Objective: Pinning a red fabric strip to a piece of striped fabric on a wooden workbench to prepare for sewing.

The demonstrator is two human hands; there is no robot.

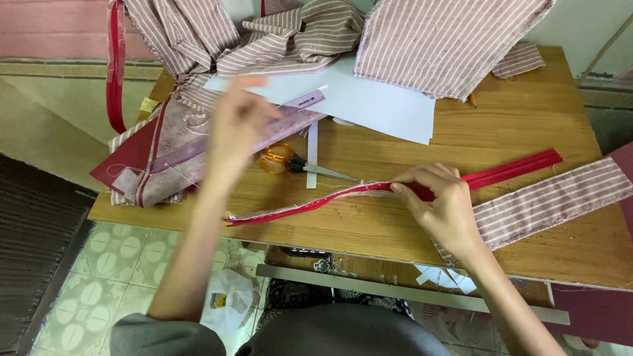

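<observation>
One head-worn camera looks steeply down from close above the wooden table [527,125], taking in its near edge and the tiled floor [105,264] below.

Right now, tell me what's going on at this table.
A person is sewing-related work at a wooden table. The right hand pinches a long red strip where it meets a striped fabric band. The left hand, blurred, is raised above orange-handled scissors and a purple ruler. Striped cloth pieces and white paper lie behind.

The left hand [239,122] is motion-blurred, its fingers indistinct; striped cloth [435,39] runs past the top edge.
</observation>
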